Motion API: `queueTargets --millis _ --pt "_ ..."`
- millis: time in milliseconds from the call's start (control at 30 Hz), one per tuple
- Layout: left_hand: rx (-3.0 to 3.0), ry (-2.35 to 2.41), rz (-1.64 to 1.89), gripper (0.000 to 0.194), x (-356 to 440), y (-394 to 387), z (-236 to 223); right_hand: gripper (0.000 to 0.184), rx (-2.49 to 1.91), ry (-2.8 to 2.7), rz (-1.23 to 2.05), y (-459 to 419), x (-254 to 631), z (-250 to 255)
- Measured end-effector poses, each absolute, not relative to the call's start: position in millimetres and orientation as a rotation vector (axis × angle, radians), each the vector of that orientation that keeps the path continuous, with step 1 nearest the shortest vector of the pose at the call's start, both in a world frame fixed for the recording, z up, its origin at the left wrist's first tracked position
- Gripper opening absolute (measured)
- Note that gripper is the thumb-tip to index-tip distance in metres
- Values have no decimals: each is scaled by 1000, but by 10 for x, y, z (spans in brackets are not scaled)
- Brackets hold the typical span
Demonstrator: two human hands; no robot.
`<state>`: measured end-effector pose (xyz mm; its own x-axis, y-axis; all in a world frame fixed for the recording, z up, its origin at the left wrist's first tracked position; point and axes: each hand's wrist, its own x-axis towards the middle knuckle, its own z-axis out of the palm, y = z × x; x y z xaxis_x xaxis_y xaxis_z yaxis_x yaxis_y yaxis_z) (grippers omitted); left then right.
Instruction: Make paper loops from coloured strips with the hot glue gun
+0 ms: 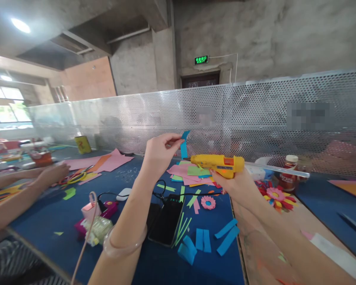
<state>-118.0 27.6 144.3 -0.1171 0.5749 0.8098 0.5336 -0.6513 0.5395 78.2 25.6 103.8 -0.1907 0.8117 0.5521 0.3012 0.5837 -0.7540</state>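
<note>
Pinched between the fingertips of my left hand (167, 148) is a blue paper strip (184, 147), which hangs down with its upper end curled. My right hand (234, 184) grips a yellow hot glue gun (215, 161), its nozzle pointing left at the strip's lower end. Whether the nozzle touches the strip I cannot tell. A clear glue stick (280, 169) sticks out of the gun's back. Below my hands lie loose blue strips (203, 240), green strips (182, 227) and a pink paper flower (208, 202).
A black phone (167, 221) and cables lie between my arms. Coloured paper sheets (186, 173) are stacked beyond. At right are a jar (290, 174) and a multicoloured flower (277, 196). Another person's hands (55, 174) are near scissors (75, 178) at left. A perforated metal screen (154, 118) borders the table.
</note>
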Motion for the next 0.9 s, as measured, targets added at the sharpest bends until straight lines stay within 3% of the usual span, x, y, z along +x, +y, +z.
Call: queueTargets --millis 900 --pt "2090 1312 1907 15 -1204 257 1461 15 -959 -1835 469 278 801 1016"
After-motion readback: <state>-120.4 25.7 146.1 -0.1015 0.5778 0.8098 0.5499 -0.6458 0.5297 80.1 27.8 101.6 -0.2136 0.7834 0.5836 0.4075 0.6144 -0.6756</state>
